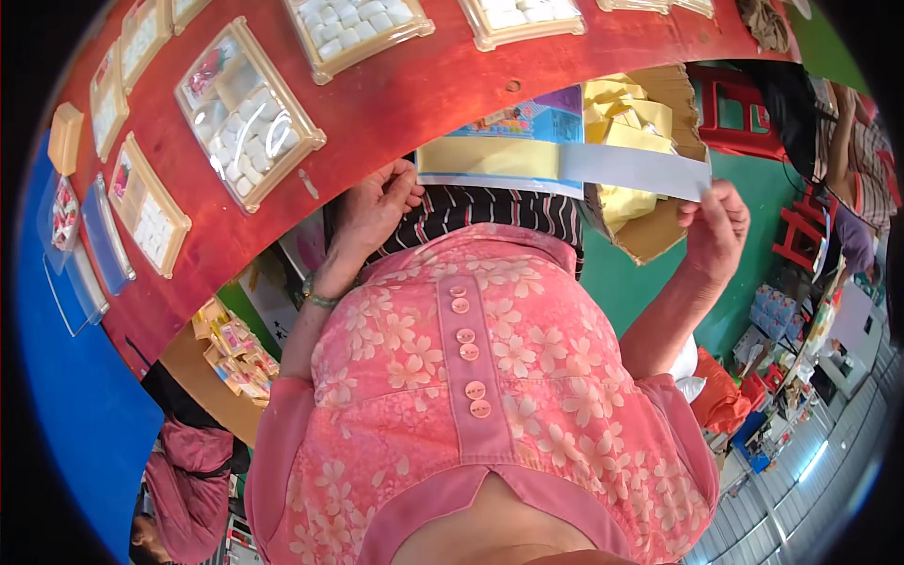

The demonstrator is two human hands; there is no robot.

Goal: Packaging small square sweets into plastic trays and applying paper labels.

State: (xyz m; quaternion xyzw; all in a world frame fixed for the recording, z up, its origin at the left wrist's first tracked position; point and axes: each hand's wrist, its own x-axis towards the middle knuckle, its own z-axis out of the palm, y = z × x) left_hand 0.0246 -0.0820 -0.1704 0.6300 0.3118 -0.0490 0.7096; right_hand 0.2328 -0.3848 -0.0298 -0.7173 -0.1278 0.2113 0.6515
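A flat blue printed piece (490, 179) lies at the near edge of the red table, with a pale yellow band across it. My left hand (381, 207) has its fingers curled and pinched at the piece's left end. From the right part of the piece a paper strip (640, 169) stretches out, its white face showing. My right hand (718, 226) pinches the strip's free end between thumb and fingers, out beyond the table edge. Whether the yellow band and the white strip are one paper, I cannot tell.
A cardboard box (702, 141) of crumpled yellow paper strips (636, 118) stands below the strip. Trays of white pieces under clear covers (250, 113) lie across the red table (377, 113). Red stools (739, 113) stand at right. Other people (193, 490) are nearby, lower left and far right.
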